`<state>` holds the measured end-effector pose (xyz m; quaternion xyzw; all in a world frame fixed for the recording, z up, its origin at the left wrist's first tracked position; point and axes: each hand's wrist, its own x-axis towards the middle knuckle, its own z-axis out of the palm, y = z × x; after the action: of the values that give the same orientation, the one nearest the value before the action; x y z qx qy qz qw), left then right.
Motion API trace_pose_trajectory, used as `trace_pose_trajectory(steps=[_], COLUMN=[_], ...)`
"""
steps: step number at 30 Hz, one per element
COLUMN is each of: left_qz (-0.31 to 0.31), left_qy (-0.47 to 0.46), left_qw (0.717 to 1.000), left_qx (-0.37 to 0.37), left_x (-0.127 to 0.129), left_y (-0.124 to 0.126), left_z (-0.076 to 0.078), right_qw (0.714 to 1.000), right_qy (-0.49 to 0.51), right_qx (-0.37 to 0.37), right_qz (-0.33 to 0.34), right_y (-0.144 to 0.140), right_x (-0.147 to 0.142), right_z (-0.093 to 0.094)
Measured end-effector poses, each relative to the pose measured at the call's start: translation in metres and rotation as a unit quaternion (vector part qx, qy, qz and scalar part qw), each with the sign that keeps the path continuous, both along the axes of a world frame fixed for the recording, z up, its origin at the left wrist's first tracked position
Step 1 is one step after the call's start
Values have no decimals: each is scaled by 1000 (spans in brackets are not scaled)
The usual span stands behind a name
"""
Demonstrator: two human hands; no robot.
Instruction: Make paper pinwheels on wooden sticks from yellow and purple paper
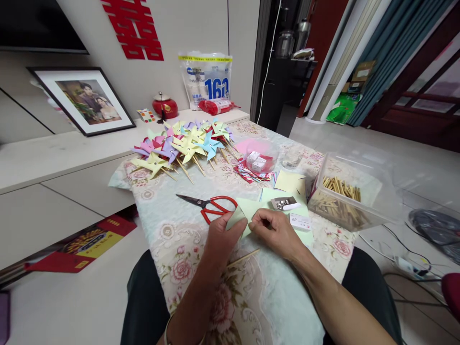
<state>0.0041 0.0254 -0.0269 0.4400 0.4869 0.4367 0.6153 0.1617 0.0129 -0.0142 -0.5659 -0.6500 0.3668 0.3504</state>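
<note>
A light green sheet of paper (248, 207), cut and partly folded, is gripped between the thumb and fingers of my left hand (223, 235). My right hand (276, 232) pinches at the middle of that paper; whatever lies between its fingertips is hidden. Just beyond my left hand lie scissors (206, 203) with red handles, blades pointing left. A thin wooden stick (244, 258) rests on the tablecloth below my hands. Beyond my right hand, a small open box of metal pins (284, 203) and a closed white box (300, 222) sit on green paper sheets (305, 236).
Finished paper pinwheels (189, 146) on sticks are heaped at the far left of the table. A clear plastic bin (377, 203) holding wooden sticks (341, 189) stands at the right. Red patterned strips (251, 174) and a small glass dish (292, 159) lie farther back.
</note>
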Motion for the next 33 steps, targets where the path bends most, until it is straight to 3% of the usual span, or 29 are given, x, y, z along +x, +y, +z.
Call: trace_pose_trajectory(steps=[10,14,17,20,22,27,33], left_qz=[38,51,19,-39,-81,-177,-220], left_qy=[33,-4,-65,-69,-43,8,97], left_qw=[999,998,995,993,992,982,970], left_qx=[3,-24,-72,-92,-87,-60,-38], left_x=[3,0,-5,-14,-20,-31,-31], left_y=[-1,0,0,0,1,10,19], left_z=[4,4,6,11,16,31,42], right_qw=[1000,999,989,978,984,981,976], right_qy=[-1,-21,-13,13,49,185,193], right_qx=[9,49,132,181,152,-29,-79], right_qz=[7,8,-60,-105,-77,46,69], right_y=[1,-3,-8,-9,-7,-5,-8], right_x=[-1,3,11,20,23,16,3], right_z=[-2,7,19,25,24,14,12])
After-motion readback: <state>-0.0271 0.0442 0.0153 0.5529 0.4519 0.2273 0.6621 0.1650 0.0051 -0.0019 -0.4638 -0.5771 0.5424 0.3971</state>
